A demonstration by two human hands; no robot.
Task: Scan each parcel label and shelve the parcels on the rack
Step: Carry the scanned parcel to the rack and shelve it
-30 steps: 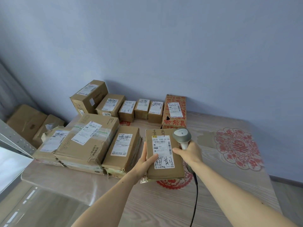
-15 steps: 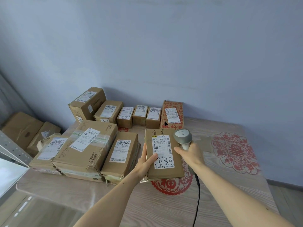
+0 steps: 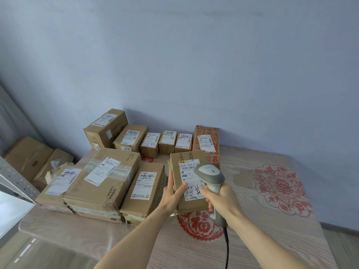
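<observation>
A flat brown parcel (image 3: pixel 189 158) with a white label (image 3: pixel 189 171) and handwritten characters is held tilted up over the table. My left hand (image 3: pixel 172 193) grips its left edge, thumb lying across the label. My right hand (image 3: pixel 221 197) grips the handle of a grey barcode scanner (image 3: pixel 209 172), whose head sits right over the label and hides part of it. The scanner's black cable (image 3: pixel 226 247) hangs down toward me.
Several labelled cardboard parcels lie on the wooden table (image 3: pixel 272 230): a large box (image 3: pixel 104 181) and flat ones at left, a row of small boxes (image 3: pixel 167 141) and a red-printed box (image 3: pixel 206 138) by the wall. A metal rack post (image 3: pixel 17 179) and more boxes (image 3: pixel 29 158) stand at far left.
The scanner has moved left and closer over the parcel label. The parcel has lifted a little, and the view has tilted slightly upward.
</observation>
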